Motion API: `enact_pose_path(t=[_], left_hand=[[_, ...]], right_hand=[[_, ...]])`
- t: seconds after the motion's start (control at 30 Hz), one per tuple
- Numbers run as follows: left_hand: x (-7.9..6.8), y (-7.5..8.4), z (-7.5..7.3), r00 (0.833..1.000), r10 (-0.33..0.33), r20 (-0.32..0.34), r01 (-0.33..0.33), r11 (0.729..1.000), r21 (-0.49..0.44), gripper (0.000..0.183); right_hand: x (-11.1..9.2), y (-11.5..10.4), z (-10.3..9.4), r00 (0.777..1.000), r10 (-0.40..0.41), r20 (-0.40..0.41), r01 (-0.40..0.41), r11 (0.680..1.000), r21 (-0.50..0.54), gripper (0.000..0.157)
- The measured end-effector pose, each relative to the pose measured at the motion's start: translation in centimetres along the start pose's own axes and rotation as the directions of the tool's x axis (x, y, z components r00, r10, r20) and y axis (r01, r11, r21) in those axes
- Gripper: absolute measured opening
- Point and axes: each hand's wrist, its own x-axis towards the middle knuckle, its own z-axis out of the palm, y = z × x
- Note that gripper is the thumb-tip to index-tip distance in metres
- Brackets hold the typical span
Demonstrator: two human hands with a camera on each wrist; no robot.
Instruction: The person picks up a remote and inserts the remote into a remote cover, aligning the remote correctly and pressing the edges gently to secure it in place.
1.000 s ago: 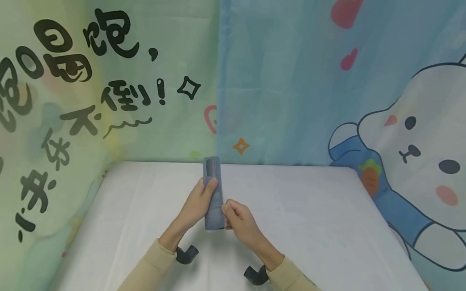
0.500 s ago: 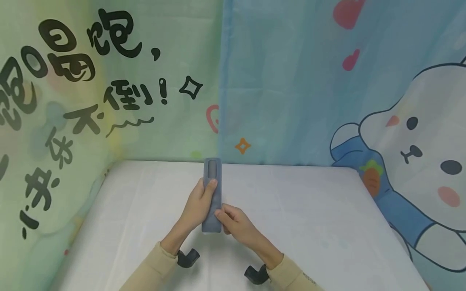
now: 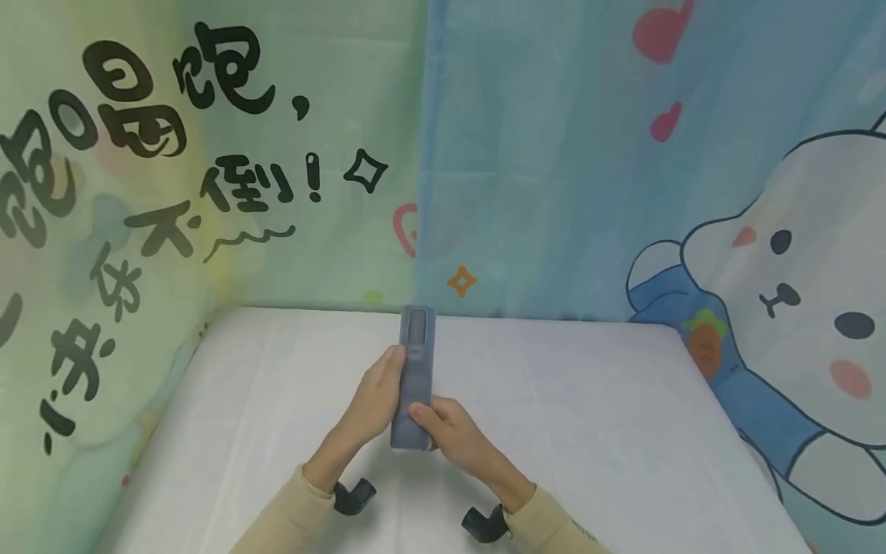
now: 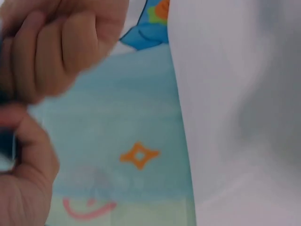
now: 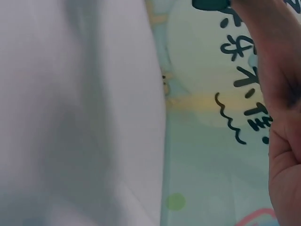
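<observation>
A long, slim blue-grey case (image 3: 418,377) with a dark rounded window (image 3: 417,328) near its far end is held up over the white table. My left hand (image 3: 374,396) grips its left side, thumb along the edge and the other fingers hidden behind. Low on the right side, my right hand (image 3: 453,435) pinches the case with the thumb on its front face. The left wrist view shows the curled fingers of my right hand (image 4: 61,52) above my left hand (image 4: 30,165); a dark bit of the case (image 4: 7,143) shows at the picture's edge.
A white cloth covers the table (image 3: 588,431). Printed curtains stand behind and beside it: green with black lettering (image 3: 238,185) on the left, blue with a white cartoon animal (image 3: 796,308) on the right. Dark camera mounts (image 3: 354,496) hang at both wrists.
The case has shifted slightly right. My left thumb has slid off its front to the left edge, and my right thumb has come from the right edge onto the front.
</observation>
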Motion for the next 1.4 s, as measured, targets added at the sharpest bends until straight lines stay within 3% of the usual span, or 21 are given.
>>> enact_pose_path(t=[0.07,0.13,0.23,0.33,0.37,0.43,0.63,0.77,0.83,0.93,1.17,1.2,1.27,1.33,1.4], left_hand=[[-0.4,-0.3,-0.9,0.997,0.012,0.081,-0.013,1.000,0.015,0.055],[-0.9,-0.6,-1.9,0.982,0.050,0.181,-0.052,0.999,0.005,0.043],[-1.5,-1.0,-2.7,0.928,0.142,0.345,-0.130,0.990,-0.058,0.032],[-1.6,-1.2,-2.7,0.863,0.231,0.449,-0.169,0.970,-0.173,0.030],[-1.6,-1.2,-2.6,0.851,0.251,0.462,-0.167,0.962,-0.214,0.031],[-1.7,-1.4,-2.3,0.841,0.286,0.459,-0.166,0.945,-0.283,0.033],[-2.3,-1.2,-1.3,0.838,0.378,0.394,-0.198,0.883,-0.425,0.036],[-2.5,-0.5,-0.7,0.871,0.377,0.316,-0.235,0.883,-0.407,0.033],[-2.5,-0.2,-0.6,0.894,0.358,0.270,-0.248,0.896,-0.368,0.033],[-2.3,0.3,-0.6,0.907,0.358,0.223,-0.271,0.900,-0.342,0.033],[-1.9,0.8,-0.5,0.874,0.430,0.226,-0.324,0.863,-0.389,0.032],[-2.0,0.8,-0.5,0.872,0.431,0.232,-0.328,0.867,-0.376,0.031],[-2.2,0.8,-0.5,0.886,0.384,0.262,-0.298,0.902,-0.312,0.029],[-2.4,0.8,-0.5,0.908,0.294,0.299,-0.242,0.950,-0.197,0.030],[-2.6,0.8,-0.4,0.925,0.191,0.327,-0.175,0.982,-0.077,0.034]], right_hand=[[-0.2,0.1,-0.4,1.000,0.006,-0.026,-0.006,1.000,0.013,0.048],[-0.2,0.1,-0.9,0.999,0.008,-0.050,-0.007,0.999,0.032,0.050],[-0.3,0.0,-1.7,0.998,-0.001,-0.060,0.005,0.997,0.071,0.050],[-0.3,0.1,-2.1,0.999,-0.024,-0.025,0.028,0.991,0.129,0.050],[-0.3,0.2,-2.1,0.999,-0.032,-0.013,0.034,0.988,0.148,0.051],[-0.3,0.2,-2.1,0.999,-0.052,0.011,0.050,0.985,0.164,0.051],[-0.3,-0.4,-2.6,0.970,-0.153,0.189,0.098,0.958,0.270,0.049],[-0.1,-1.0,-3.0,0.944,-0.183,0.275,0.075,0.930,0.360,0.049],[0.0,-1.2,-3.0,0.935,-0.195,0.296,0.068,0.919,0.388,0.042],[0.2,-1.5,-2.9,0.925,-0.205,0.320,0.053,0.904,0.424,0.028],[-0.3,-1.9,-2.6,0.925,-0.206,0.319,0.034,0.882,0.470,0.024],[-0.4,-1.9,-2.5,0.929,-0.210,0.306,0.050,0.887,0.459,0.027],[-0.6,-1.8,-2.5,0.941,-0.214,0.262,0.093,0.908,0.408,0.032],[-0.7,-1.7,-2.4,0.955,-0.214,0.207,0.137,0.932,0.336,0.035],[-0.8,-1.5,-2.4,0.962,-0.222,0.158,0.178,0.952,0.250,0.035]])
